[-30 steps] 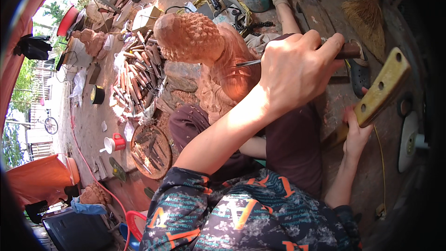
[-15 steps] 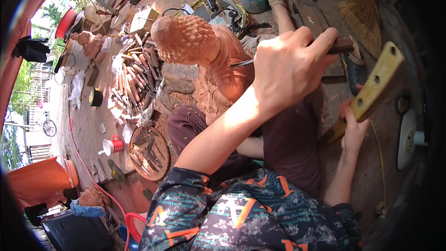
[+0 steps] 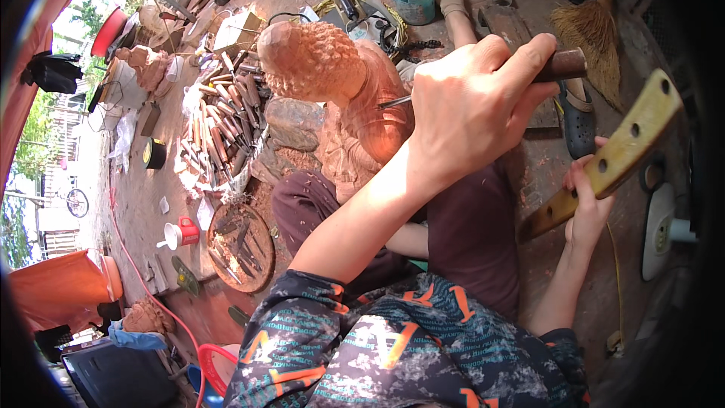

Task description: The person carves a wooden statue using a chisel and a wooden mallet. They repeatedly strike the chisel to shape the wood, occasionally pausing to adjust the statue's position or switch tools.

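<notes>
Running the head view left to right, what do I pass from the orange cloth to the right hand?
Orange cloth → red mug → round tray → carving → left hand → right hand.

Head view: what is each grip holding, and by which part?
The left grip holds a chisel by its handle, with the butt end sticking out. The right grip holds a yellow bar with holes, near mid-length.
</notes>
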Available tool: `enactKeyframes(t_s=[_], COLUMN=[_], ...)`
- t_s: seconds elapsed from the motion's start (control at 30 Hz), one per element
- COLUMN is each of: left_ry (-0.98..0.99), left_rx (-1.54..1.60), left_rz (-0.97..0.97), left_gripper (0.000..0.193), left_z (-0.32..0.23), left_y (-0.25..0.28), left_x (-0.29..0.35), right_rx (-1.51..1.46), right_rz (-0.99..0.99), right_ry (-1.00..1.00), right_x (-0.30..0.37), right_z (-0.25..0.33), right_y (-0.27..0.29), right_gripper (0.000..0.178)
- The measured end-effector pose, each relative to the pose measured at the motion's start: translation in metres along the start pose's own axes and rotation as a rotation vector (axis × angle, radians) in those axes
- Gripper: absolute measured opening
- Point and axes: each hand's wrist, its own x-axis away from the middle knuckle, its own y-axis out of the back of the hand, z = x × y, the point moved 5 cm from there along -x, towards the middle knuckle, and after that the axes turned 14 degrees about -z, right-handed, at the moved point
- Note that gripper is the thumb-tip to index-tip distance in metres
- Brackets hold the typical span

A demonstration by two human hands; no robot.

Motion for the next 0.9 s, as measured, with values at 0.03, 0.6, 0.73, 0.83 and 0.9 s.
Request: enactKeyframes(t_s=[0.03, 0.6, 0.73, 0.83, 0.9], left_ry=[-0.002, -0.005, -0.011, -0.017, -0.011], left_rx=[0.007, 0.04, 0.1, 0.118, 0.089], left_rz=[-0.007, -0.049, -0.077, -0.069, -0.064], left_gripper=[0.039, 0.045, 0.047, 0.048, 0.047], left_z=[-0.001, 0.0, 0.001, -0.007, -0.007], left_y=[0.0, 0.011, 0.012, 0.01, 0.01], left_x=[-0.001, -0.004, -0.004, -0.004, -0.005], right_rx=[-0.082, -0.103, -0.119, -0.143, -0.148], right_rz=[0.005, -0.089, -0.107, -0.101, -0.093], right_ry=[-0.017, 0.046, 0.119, 0.135, 0.126], right_x=[-0.003, 0.001, 0.0, 0.0, 0.002], right_z=[-0.001, 0.013, 0.024, 0.033, 0.037], right_y=[0.002, -0.021, -0.025, -0.026, -0.029], right_gripper=[0.045, 0.049, 0.048, 0.049, 0.05])
